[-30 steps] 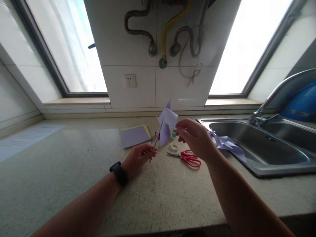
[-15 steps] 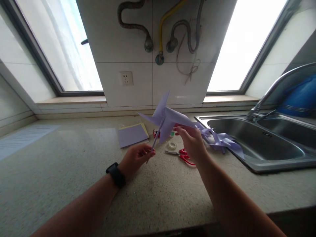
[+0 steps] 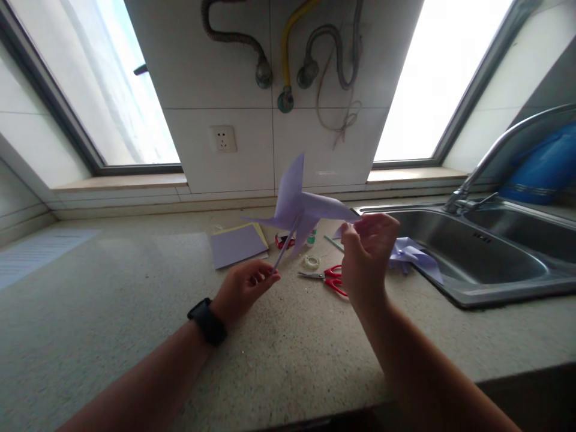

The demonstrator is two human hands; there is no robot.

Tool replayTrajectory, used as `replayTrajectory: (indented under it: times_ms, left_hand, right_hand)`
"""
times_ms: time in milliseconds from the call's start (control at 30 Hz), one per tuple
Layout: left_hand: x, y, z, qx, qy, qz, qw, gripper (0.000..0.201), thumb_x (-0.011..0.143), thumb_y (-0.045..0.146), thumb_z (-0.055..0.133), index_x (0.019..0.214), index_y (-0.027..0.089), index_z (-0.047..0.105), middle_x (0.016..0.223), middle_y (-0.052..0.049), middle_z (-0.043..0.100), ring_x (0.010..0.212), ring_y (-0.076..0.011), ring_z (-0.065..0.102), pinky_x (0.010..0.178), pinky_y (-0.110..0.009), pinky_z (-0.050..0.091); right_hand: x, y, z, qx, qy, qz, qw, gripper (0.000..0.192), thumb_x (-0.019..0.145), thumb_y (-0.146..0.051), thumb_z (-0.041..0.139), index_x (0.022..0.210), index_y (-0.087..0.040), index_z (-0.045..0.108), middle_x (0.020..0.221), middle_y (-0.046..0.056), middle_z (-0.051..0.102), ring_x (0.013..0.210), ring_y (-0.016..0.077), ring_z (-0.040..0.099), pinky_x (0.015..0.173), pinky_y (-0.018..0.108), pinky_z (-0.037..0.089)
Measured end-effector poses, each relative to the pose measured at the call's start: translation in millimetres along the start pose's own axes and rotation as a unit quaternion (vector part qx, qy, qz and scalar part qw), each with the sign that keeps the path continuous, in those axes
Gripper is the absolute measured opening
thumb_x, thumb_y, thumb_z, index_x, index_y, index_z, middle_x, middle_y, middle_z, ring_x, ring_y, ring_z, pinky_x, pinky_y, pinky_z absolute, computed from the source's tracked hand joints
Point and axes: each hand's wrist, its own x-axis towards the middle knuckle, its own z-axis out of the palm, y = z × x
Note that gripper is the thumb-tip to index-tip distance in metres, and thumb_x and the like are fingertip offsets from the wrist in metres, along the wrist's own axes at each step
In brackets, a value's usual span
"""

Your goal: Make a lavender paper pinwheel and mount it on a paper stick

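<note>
The left hand (image 3: 245, 287) grips the low end of a thin stick (image 3: 284, 246), fingers closed round it, held just above the surface (image 3: 135, 288). The stick slants up and right to a lilac paper pinwheel (image 3: 300, 207), raised in the air in front of the tiled wall. The right hand (image 3: 366, 255) is lifted to the right of the pinwheel, its fingertips (image 3: 348, 228) pinching the tip of the right blade. A black watch (image 3: 206, 320) sits on the left wrist. On the surface beyond the hands lie a stack of paper (image 3: 238, 244), a tape roll (image 3: 310, 261) and red scissors (image 3: 330, 279). A second pinwheel (image 3: 414, 255) lies at the near-left rim of the sink (image 3: 495, 294), to the right.
</note>
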Motion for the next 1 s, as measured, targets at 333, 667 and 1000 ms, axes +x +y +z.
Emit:
replayTrajectory:
  times_ms: [333,667,1000]
  left_hand:
    - [3,-7,-7.4,0.061,0.026,0.042,0.997,0.015,0.093,0.037,0.07,0.092,0.022,0.073,0.078,0.0,0.069,0.067,-0.0143,0.061,0.06,-0.025,0.048]
    - [5,-13,-21.3,0.13,0.07,0.077,0.986,0.014,0.095,0.035,0.068,0.095,0.022,0.074,0.083,-0.002,0.066,0.074,-0.0164,0.061,0.07,-0.03,0.05]
    - [5,-12,-26.9,0.181,0.082,0.117,0.973,0.012,0.095,0.033,0.068,0.098,0.023,0.074,0.084,-0.002,0.069,0.081,-0.0193,0.062,0.076,-0.034,0.049]
  right_hand:
    - [5,-6,-14,-0.085,-0.171,-0.153,0.97,0.013,0.088,-0.016,0.062,0.098,-0.024,0.065,0.081,-0.001,0.062,0.071,0.0145,0.057,0.068,0.034,0.049]
    - [8,-8,-16,-0.096,-0.261,-0.122,0.953,0.014,0.091,-0.017,0.063,0.101,-0.022,0.072,0.087,0.0,0.07,0.07,0.0123,0.064,0.064,0.03,0.054]
    - [7,-9,-18,-0.077,-0.286,-0.059,0.953,0.014,0.086,-0.023,0.07,0.1,-0.023,0.069,0.089,-0.001,0.072,0.064,0.0113,0.062,0.06,0.03,0.054]
